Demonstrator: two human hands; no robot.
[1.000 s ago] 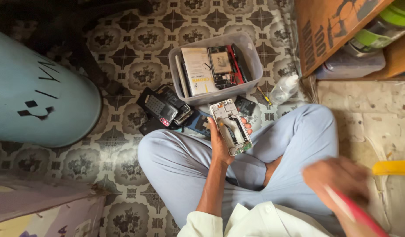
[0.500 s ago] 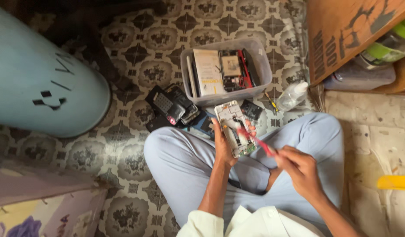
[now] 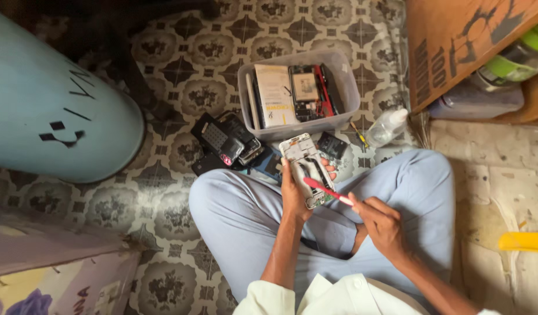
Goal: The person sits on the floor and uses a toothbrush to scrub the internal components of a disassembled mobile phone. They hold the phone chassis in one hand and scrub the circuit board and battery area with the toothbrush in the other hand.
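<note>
Above the crossed legs, the left hand grips an opened phone body upright, while the right hand pinches a red toothbrush, its head touching the phone. Beyond, on the tiled floor, a clear plastic tub holds phone parts and a white booklet.

Home floor turned phone-repair spot. Patterned floor tiles, clear plastic bin of phone parts, pile of old handsets beside it.
</note>
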